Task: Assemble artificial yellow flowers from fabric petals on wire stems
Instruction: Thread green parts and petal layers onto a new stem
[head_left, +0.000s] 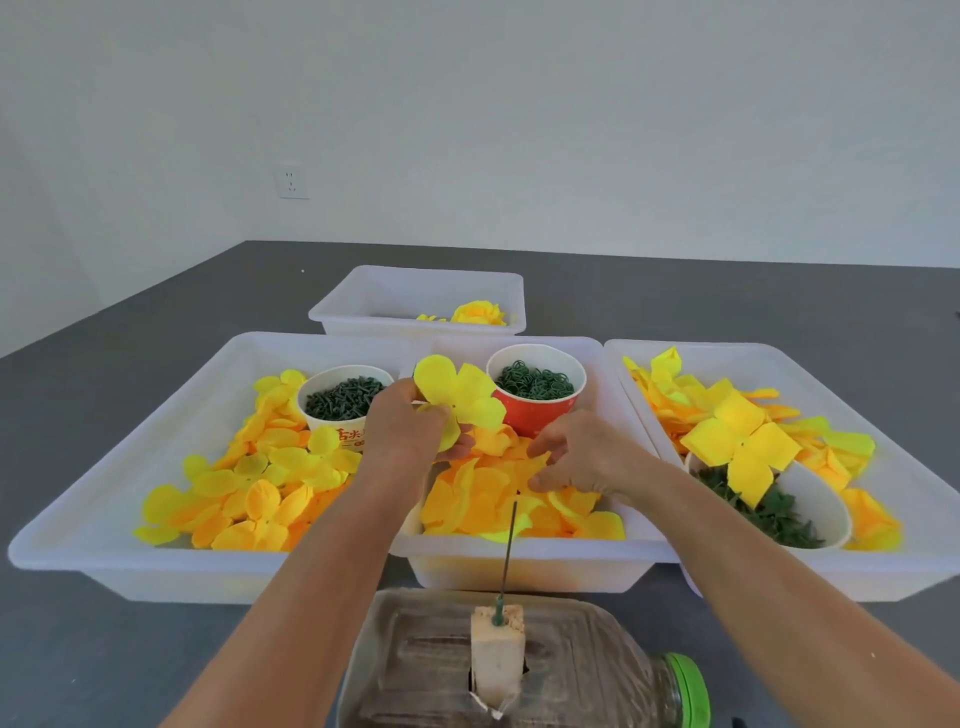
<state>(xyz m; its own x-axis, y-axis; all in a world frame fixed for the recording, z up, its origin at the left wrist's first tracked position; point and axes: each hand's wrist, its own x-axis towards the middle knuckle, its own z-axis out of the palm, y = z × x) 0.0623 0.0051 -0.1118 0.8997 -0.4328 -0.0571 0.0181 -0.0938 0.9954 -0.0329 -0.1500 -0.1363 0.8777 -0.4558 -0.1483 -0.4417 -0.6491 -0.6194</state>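
My left hand (410, 423) grips a bright yellow four-lobed fabric petal piece (460, 397), held up over the middle tray (524, 569). My right hand (582, 454) reaches into the heap of orange-yellow petals (483, 499) in that tray, fingertips pinching one orange petal (535, 460). A thin dark wire stem (509, 551) stands upright from a wooden block (496, 654) on a lying plastic bottle (571, 670) near me.
Left tray (104, 545) holds yellow petals and a white cup of green parts (345, 397). A red cup of green rings (535, 387) stands in the middle tray. Right tray (909, 545) holds petals and a cup of green leaves (779, 514). A far tray (421, 293) holds a finished flower.
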